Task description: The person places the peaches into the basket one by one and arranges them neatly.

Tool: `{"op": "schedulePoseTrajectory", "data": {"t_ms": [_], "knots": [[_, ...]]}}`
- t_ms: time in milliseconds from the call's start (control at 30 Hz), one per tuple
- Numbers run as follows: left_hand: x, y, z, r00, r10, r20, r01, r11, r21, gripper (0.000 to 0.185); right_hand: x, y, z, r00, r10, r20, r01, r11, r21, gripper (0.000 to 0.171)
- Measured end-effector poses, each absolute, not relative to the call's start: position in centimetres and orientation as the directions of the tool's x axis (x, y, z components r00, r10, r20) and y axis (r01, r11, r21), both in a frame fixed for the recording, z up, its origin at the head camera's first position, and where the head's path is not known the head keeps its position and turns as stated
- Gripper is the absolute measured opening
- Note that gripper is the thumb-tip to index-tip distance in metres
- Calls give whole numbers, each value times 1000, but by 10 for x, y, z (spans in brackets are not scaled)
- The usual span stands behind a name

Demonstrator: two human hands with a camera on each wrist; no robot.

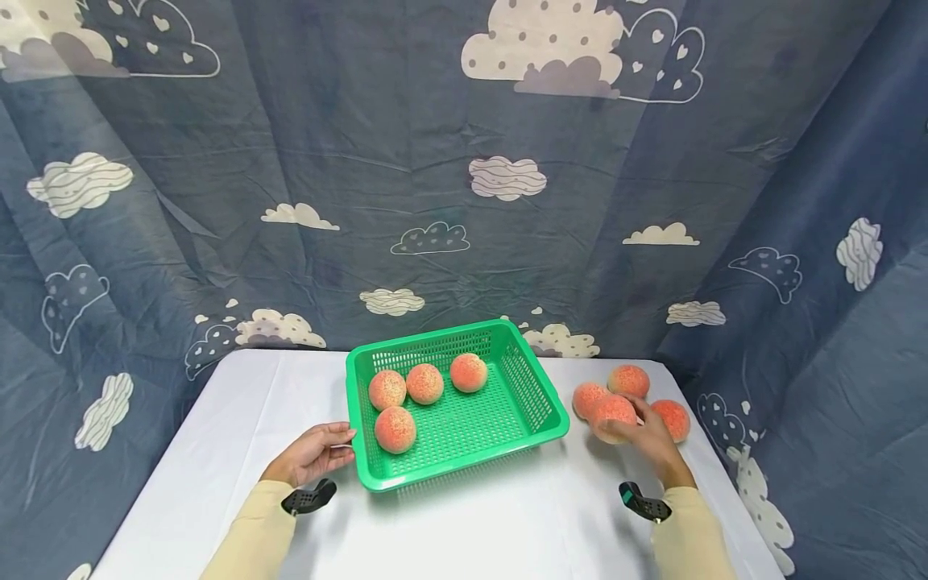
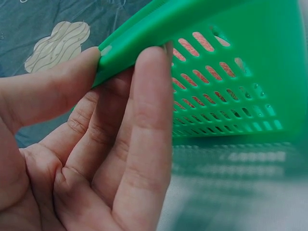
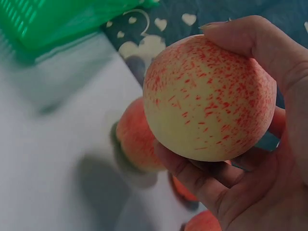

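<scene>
Right now, by parts:
Right hand: the right hand (image 1: 648, 436) grasps a peach (image 3: 210, 97), fingers curled under it and thumb over the top, lifted just off the table.
Held peach: pale yellow with red speckles, it sits to the right of the basket, just in front of the loose fruit.
Left hand: the left hand (image 1: 312, 453) pinches the near left rim of the green basket (image 1: 540, 403), thumb on top, fingers underneath.
Loose peaches: three peaches (image 1: 628, 380) lie on the white table (image 1: 464, 524) beside the held one, close together.
Basket: green perforated plastic, at the table's middle, it holds four peaches (image 1: 395, 429), three along the back left and one nearer.
Backdrop: a blue cloud-printed curtain (image 1: 406, 161) hangs behind and to both sides.
</scene>
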State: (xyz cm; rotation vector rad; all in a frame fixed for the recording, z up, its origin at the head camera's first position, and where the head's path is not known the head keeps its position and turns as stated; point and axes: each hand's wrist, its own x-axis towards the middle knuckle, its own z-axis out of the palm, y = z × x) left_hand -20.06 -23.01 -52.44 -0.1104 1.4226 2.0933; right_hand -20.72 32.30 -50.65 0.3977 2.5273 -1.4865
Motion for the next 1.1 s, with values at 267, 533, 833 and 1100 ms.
{"op": "schedulePoseTrajectory", "data": {"t_ms": [267, 533, 833, 1100], "knots": [[-201, -230, -524, -819, 425, -386, -512, -239, 825, 12, -210, 310, -492, -973, 133, -189, 227, 406, -885, 82], [-201, -229, -524, -820, 413, -397, -517, -234, 823, 11, -217, 296, -480, -995, 80, -67, 94, 403, -910, 73], [-200, -229, -523, -822, 412, -394, -514, -237, 824, 13, -228, 272, -463, -999, -13, -53, 44, 379, -924, 68], [-199, -228, -523, -823, 414, -389, -512, -243, 824, 13, -244, 249, -463, -993, -113, -15, -29, 383, -923, 67]]}}
